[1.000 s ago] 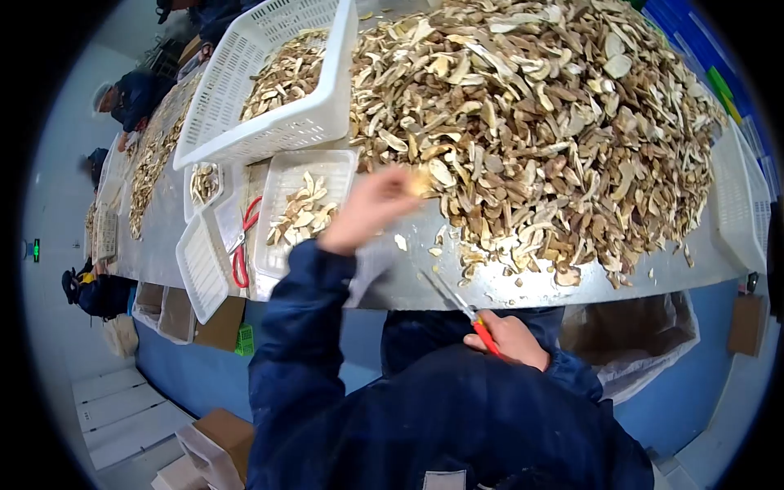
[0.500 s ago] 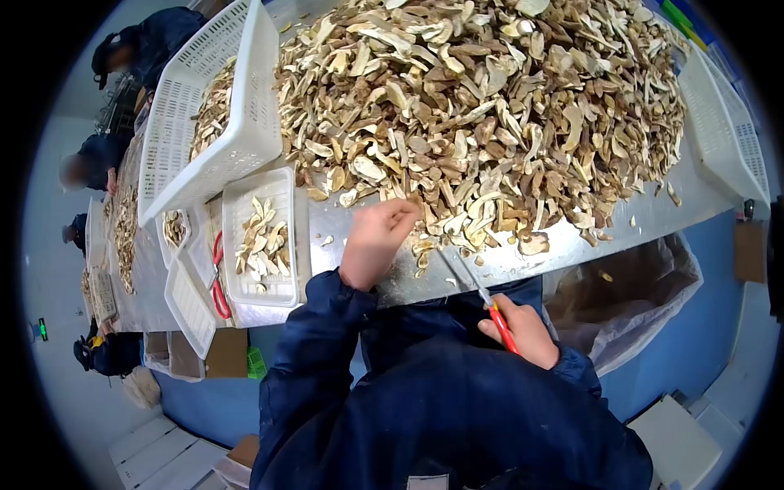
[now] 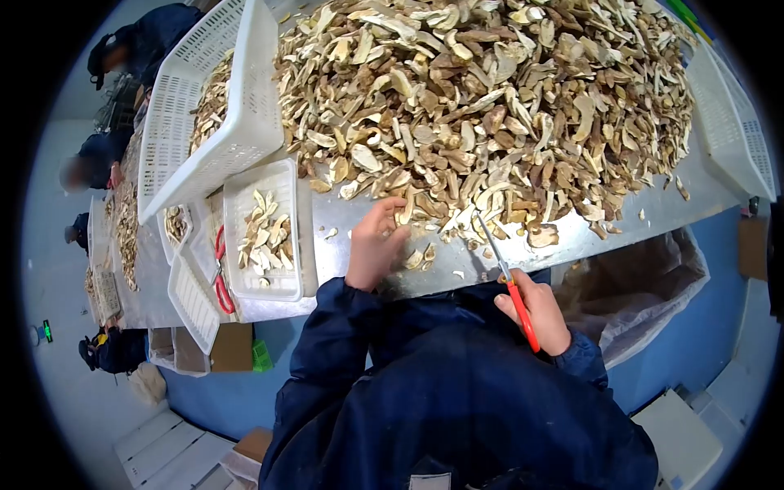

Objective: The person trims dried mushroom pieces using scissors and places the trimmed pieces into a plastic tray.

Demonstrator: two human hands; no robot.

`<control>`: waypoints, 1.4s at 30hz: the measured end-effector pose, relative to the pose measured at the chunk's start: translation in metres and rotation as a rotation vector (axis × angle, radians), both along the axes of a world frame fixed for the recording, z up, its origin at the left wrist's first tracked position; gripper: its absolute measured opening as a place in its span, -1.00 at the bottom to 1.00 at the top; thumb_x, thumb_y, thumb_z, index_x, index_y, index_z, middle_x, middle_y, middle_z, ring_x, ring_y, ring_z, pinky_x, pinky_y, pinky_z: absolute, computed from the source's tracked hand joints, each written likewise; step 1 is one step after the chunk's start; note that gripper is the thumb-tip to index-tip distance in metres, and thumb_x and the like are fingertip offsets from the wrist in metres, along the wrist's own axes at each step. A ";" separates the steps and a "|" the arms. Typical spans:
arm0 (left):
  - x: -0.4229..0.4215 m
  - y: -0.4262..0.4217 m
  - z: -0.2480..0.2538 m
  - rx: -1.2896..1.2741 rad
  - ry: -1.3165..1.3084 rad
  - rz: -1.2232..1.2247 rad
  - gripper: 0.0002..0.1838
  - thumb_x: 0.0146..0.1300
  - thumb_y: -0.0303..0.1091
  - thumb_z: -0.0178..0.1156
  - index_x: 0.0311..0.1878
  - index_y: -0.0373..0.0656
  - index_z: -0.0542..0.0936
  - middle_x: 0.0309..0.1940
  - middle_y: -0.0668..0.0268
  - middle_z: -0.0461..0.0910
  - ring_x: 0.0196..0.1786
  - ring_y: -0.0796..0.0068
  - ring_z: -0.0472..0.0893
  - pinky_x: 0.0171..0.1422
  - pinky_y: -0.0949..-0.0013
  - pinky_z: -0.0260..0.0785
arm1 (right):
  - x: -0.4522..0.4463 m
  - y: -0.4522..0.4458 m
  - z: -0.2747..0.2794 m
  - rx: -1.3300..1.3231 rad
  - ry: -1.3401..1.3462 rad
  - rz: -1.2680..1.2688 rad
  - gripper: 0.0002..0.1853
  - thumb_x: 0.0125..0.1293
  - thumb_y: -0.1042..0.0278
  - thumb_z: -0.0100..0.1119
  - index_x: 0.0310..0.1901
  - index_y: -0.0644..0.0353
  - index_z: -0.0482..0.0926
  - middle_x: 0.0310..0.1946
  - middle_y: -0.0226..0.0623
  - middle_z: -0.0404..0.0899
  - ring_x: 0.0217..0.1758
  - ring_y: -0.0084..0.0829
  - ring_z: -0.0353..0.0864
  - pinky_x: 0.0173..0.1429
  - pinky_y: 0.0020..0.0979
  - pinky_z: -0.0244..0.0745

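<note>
My left hand (image 3: 374,249) is at the near edge of a large heap of dried mushroom slices (image 3: 490,122). Its fingers curl around a pale mushroom slice (image 3: 404,214), which lies between thumb and fingertips. In my right hand (image 3: 541,314) is a pair of scissors (image 3: 524,318) with red handles. Their blades point up and left to the heap's near edge, close together. A few loose slices (image 3: 420,258) lie on the metal table (image 3: 331,261) between the hands.
To the left stand a white basket (image 3: 261,106) with slices, a shallow white tray (image 3: 300,245) with cut pieces, and red-handled scissors (image 3: 220,269). Another white basket (image 3: 727,122) leans at the right. A lined box (image 3: 653,286) sits below the table edge. Several co-workers are far left.
My left hand has shifted slightly down, its fingers now more parted around a slice. My right hand has moved a little right, and the scissors' blades have come closer together and point higher.
</note>
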State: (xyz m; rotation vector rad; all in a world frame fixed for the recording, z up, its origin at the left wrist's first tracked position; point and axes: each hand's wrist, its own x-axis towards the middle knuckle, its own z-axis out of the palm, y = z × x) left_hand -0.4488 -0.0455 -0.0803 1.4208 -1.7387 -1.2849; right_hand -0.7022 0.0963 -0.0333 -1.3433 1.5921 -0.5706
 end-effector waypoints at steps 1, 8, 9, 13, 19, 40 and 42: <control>0.005 0.000 0.004 0.162 0.164 0.051 -0.54 0.13 -0.60 0.20 0.14 -0.14 0.47 -0.09 0.18 0.59 -0.31 0.51 0.62 -0.25 0.49 0.45 | 0.001 -0.002 -0.001 0.000 -0.001 0.006 -0.53 0.25 0.04 0.27 -0.09 0.33 0.45 -0.53 0.09 0.52 -0.40 0.13 0.55 -0.33 -0.08 0.38; 0.021 0.008 0.010 0.742 0.976 0.224 -0.66 0.30 -0.35 0.07 0.13 -0.07 0.38 -0.37 0.33 0.43 -0.52 0.72 0.24 -0.55 0.64 0.09 | 0.009 -0.020 0.010 0.013 0.026 0.087 -0.52 0.25 0.03 0.27 -0.10 0.34 0.43 -0.54 0.07 0.52 -0.39 0.11 0.56 -0.32 -0.12 0.40; 0.021 0.008 0.008 0.755 1.013 0.263 -0.66 0.30 -0.33 0.07 0.13 -0.07 0.38 -0.38 0.34 0.42 -0.52 0.74 0.24 -0.55 0.66 0.08 | 0.010 -0.021 0.010 0.011 0.022 0.089 -0.51 0.25 0.02 0.27 -0.10 0.35 0.43 -0.54 0.07 0.52 -0.40 0.10 0.56 -0.32 -0.12 0.39; 0.023 0.010 0.001 0.761 1.019 0.340 -0.69 0.39 -0.12 0.08 0.04 -0.11 0.44 -0.47 0.46 0.35 -0.53 0.76 0.22 -0.53 0.68 0.11 | 0.011 -0.021 0.003 -0.003 0.005 0.088 -0.49 0.26 0.01 0.26 -0.06 0.36 0.43 -0.55 0.06 0.51 -0.42 0.10 0.55 -0.34 -0.12 0.38; 0.023 0.010 -0.009 0.635 0.835 0.477 -0.67 0.44 -0.02 0.04 -0.11 -0.11 0.48 -0.50 0.46 0.45 -0.54 0.72 0.33 -0.52 0.66 0.14 | 0.014 -0.023 0.003 -0.026 0.006 0.114 -0.44 0.25 -0.02 0.26 0.00 0.37 0.43 -0.55 0.06 0.51 -0.46 0.09 0.53 -0.36 -0.12 0.36; 0.086 -0.021 0.047 -0.421 -0.431 0.483 -0.65 0.10 -0.40 0.29 -0.01 -0.26 0.60 -0.16 0.06 0.62 -0.07 0.18 0.59 0.05 0.26 0.40 | 0.016 -0.026 0.004 -0.055 0.011 0.133 -0.39 0.24 -0.02 0.27 0.06 0.40 0.43 -0.52 0.03 0.54 -0.43 0.07 0.56 -0.33 -0.12 0.40; 0.052 -0.028 0.026 -0.521 -0.282 0.165 -0.73 0.12 -0.49 0.26 -0.07 -0.27 0.61 -0.25 0.14 0.63 -0.17 0.24 0.63 -0.04 0.28 0.46 | 0.018 -0.024 0.003 -0.064 0.018 0.140 -0.41 0.23 -0.01 0.27 0.05 0.39 0.43 -0.53 0.03 0.54 -0.42 0.08 0.56 -0.33 -0.11 0.40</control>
